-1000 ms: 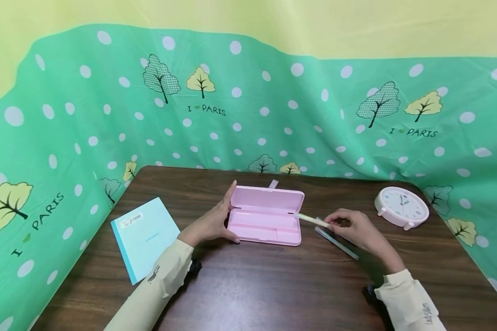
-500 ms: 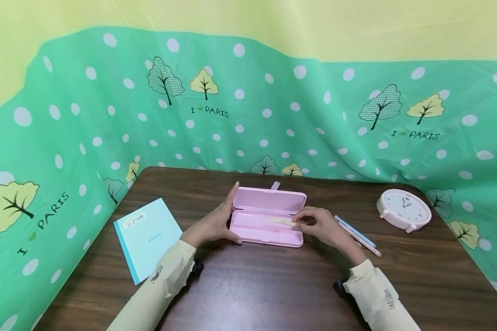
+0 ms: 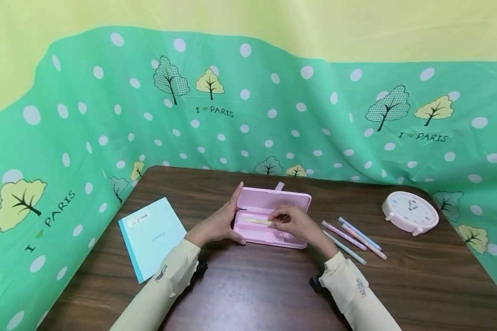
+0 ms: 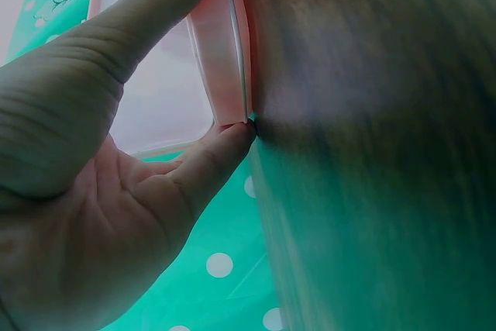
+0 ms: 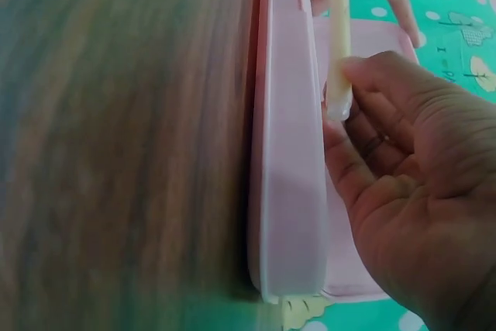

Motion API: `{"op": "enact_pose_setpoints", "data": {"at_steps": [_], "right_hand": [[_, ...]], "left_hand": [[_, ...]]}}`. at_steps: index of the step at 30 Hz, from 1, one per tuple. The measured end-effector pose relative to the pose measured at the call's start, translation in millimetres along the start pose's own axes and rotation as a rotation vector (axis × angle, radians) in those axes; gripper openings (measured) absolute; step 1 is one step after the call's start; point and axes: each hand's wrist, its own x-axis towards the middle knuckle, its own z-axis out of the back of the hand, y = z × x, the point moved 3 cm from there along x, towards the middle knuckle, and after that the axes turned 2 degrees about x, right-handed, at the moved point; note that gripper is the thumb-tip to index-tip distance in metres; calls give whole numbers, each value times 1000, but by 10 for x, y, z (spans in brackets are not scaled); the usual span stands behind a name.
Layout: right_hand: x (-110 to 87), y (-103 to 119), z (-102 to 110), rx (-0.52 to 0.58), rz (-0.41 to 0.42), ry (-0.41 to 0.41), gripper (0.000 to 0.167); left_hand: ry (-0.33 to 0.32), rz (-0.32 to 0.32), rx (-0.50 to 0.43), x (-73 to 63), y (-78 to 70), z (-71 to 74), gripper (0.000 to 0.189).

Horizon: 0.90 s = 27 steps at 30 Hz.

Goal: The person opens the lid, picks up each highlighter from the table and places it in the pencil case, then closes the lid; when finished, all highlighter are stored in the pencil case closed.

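An open pink pencil case [image 3: 254,198] lies on the dark wooden table, its lid raised at the back. My left hand [image 3: 217,225] grips the case's left end, thumb at the front corner and fingers up by the lid. In the left wrist view the thumb and a finger [image 4: 213,164] span the pink end wall. Between the thumb and fingers of my right hand [image 3: 296,225] is a pale yellow pen [image 5: 339,25], pinched near one end. The pen lies lengthwise over the case's rear compartment, and the right hand hides part of the case's right side.
Several pastel pens [image 3: 344,235] lie loosely side by side to the right of the case. A round white clock [image 3: 412,210] sits at the back right, and a light blue notebook [image 3: 154,241] at the left. A green patterned curtain [image 3: 248,110] hangs behind the table.
My right hand has carried the yellow pen leftward from beside the other pens to over the inside of the case. The left hand has kept its grip on the case's left end.
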Motion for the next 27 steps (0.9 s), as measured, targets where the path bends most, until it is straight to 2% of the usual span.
{"op": "enact_pose_setpoints", "data": {"at_steps": [6,7,9,12,13,18,19,21,27], "right_hand": [[62,-37,-75,-23,-2,4,7],[69,-38,-84,-34,-1,1,7],[90,-36,-104,-53,7,-4,7],[124,-33,-134,-76,19,-6,7],[132,-29,-139,-81,24,-6,7],[144,-29,-145,-102,17,-10,7],[139,-29,-139,-107,13,-15,7],[128,-33,-128,-114,8,-26,8],[134,-46,-141,-114,30,-25,8]], "left_hand": [[-11,-28,-35,8,77,-32,160],[-19,-56,-30,43,167,-59,161],[-37,-73,-34,87,291,-97,164],[-51,-89,-25,124,407,-131,165],[-49,-89,-25,122,400,-127,164],[-7,-15,-50,12,74,-12,159],[-6,-6,-44,8,45,-4,159],[0,19,-25,3,9,8,158],[-3,23,-14,2,-11,16,158]]}}
